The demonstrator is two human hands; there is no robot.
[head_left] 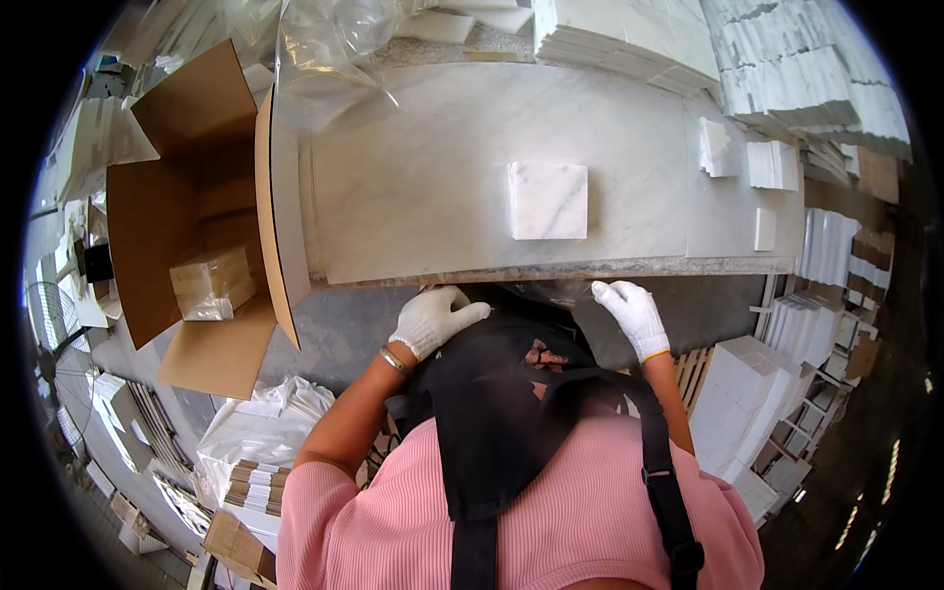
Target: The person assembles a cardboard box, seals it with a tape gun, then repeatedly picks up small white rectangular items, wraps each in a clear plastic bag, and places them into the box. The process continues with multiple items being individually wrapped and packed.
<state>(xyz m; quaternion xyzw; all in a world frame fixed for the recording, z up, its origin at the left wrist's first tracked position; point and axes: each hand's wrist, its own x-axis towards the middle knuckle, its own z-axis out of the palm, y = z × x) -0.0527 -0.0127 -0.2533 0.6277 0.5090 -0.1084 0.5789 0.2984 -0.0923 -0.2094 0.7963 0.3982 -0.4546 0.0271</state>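
Note:
Both my hands wear white knit gloves and hover by the near edge of a marble-topped table. My left hand is just below that edge, its thumb spread away from the bent fingers; nothing shows in it. My right hand is further right, its fingers loosely stretched toward the edge and apart, with nothing visible in them. Between the hands, something clear like plastic film shows under the edge, partly hidden. Beyond them, a small stack of square white marble tiles with grey veins sits on the tabletop.
An open cardboard box stands at the left, with a plastic-wrapped pack inside. Clear plastic bags lie at the far left. Tile stacks line the back; small white pieces sit right. White boxes stand lower right.

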